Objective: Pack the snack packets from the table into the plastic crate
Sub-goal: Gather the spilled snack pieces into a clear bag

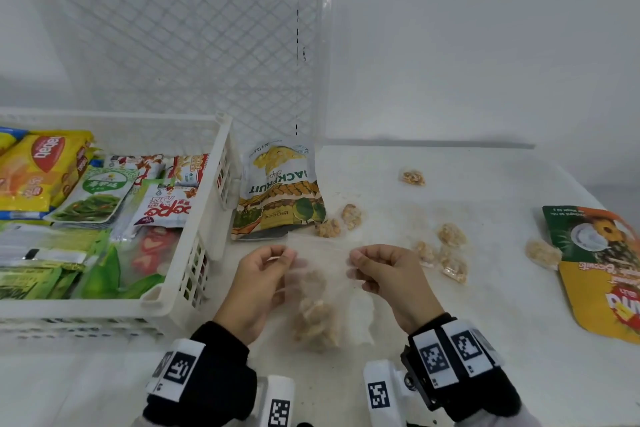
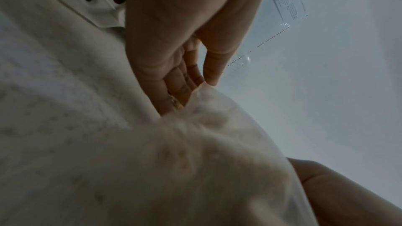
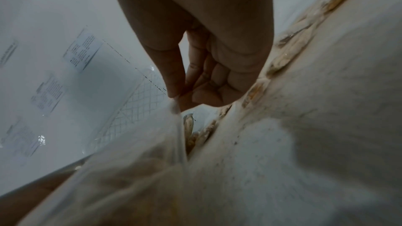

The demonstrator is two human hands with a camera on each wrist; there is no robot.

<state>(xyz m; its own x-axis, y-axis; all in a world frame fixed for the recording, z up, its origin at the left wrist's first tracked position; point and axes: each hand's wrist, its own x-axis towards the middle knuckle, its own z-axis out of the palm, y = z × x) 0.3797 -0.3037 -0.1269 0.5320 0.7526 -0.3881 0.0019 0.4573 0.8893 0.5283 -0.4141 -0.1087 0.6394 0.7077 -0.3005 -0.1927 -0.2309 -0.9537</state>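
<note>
Clear plastic bag (image 1: pixel 322 291), seemingly glossy; white plastic crate (image 1: pixel 194 274).

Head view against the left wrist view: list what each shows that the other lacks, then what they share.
Only the head view shows the jackfruit packet, the small loose packets on the table, and the packets already packed in the crate. Only the left wrist view shows the left hand from underneath, its fingertips pinching the clear bag by its top corner. Both show that bag, both hands and the crate.
</note>
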